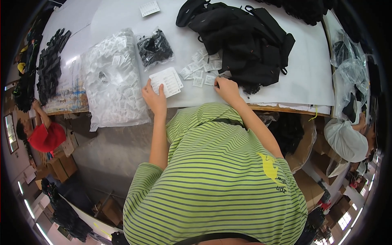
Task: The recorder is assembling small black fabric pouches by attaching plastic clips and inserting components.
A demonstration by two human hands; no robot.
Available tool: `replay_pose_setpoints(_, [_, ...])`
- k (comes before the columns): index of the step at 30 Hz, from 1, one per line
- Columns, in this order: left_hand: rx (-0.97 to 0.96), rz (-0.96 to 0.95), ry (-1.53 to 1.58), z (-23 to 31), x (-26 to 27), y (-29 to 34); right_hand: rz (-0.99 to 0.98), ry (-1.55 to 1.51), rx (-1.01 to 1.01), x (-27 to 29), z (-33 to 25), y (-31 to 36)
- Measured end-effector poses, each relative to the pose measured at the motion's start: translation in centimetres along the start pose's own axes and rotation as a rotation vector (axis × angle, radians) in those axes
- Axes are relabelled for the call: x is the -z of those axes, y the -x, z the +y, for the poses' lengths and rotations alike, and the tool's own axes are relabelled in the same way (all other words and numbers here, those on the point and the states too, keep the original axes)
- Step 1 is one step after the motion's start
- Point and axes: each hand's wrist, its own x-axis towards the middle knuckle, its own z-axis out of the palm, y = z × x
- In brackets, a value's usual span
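Note:
My left hand (pixel 155 98) grips the near left edge of a small stack of white printed cards (pixel 166 80), the thumb on top. My right hand (pixel 227 88) is closed in a pinch beside the black bags; what its fingertips hold, if anything, is too small to make out. Just left of it several small white sachets (pixel 198 66) lie loose on the white tabletop (pixel 190 96). A heap of black fabric bags with straps (pixel 249 43) lies beyond my right hand. Small black pieces (pixel 250 88) poke out from under its near edge.
A large clear bag full of white sachets (pixel 116 77) lies at the left, overhanging the table edge. Behind the cards is a clear bag of black parts (pixel 154 48). A printed sheet (pixel 149 8) lies farther back. People work at far left (pixel 47 134) and far right (pixel 347 139).

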Motion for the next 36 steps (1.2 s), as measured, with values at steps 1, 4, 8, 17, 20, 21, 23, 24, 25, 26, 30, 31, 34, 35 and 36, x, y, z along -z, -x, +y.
replay_pose_setpoints(1, [0.002,0.002,-0.001,-0.1,0.0,0.0,-0.009,0.03,0.013,-0.3,0.1,0.1])
replay_pose_setpoints(4, [-0.006,0.02,0.012,-0.2,-0.1,0.0,0.015,0.124,0.111,-0.7,0.3,0.1])
replay_pose_setpoints(8, [0.077,0.084,0.189,-0.7,-0.4,-0.3,0.066,0.085,0.111,0.1,-0.1,0.7])
replay_pose_setpoints(17, [0.312,-0.047,0.61,-0.9,0.4,-1.3,0.091,-0.001,0.176,-0.9,0.3,1.3])
replay_pose_setpoints(20, [0.395,-0.069,0.855,0.6,1.1,-1.3,0.119,0.024,0.092,-1.1,0.3,1.6])
replay_pose_setpoints(21, [0.428,-0.074,0.949,1.3,1.4,-1.4,0.119,0.024,0.132,-1.0,0.4,1.6])
replay_pose_setpoints(23, [0.412,-0.122,0.974,1.6,1.9,-1.4,0.121,0.027,0.173,-0.8,0.7,1.5])
replay_pose_setpoints(24, [0.396,-0.171,0.996,1.8,2.0,-1.5,0.081,0.021,0.189,-0.7,0.9,1.3])
replay_pose_setpoints(25, [0.394,-0.17,1.0,2.1,2.2,-1.6,0.042,0.016,0.207,-0.4,0.9,1.1])
replay_pose_setpoints(26, [0.404,-0.264,1.031,2.5,2.4,-1.6,0.044,0.02,0.207,-0.1,0.8,1.2])
replay_pose_setpoints(30, [0.438,-0.428,1.038,5.1,3.1,-1.4,0.117,-0.253,0.074,3.9,-0.6,1.2])
replay_pose_setpoints(31, [0.44,-0.423,1.044,5.1,2.9,-1.3,0.191,-0.393,0.0,5.8,-1.3,1.1])
replay_pose_setpoints(34, [0.379,-0.453,1.019,5.1,2.1,-1.3,0.362,-0.588,-0.049,10.5,-2.0,1.2])
replay_pose_setpoints(35, [0.395,-0.449,0.97,5.7,2.2,-1.3,0.396,-0.61,-0.05,11.8,-1.8,1.4])
replay_pose_setpoints(36, [0.412,-0.444,0.921,6.4,2.3,-1.3,0.43,-0.632,-0.052,13.0,-1.9,1.5])
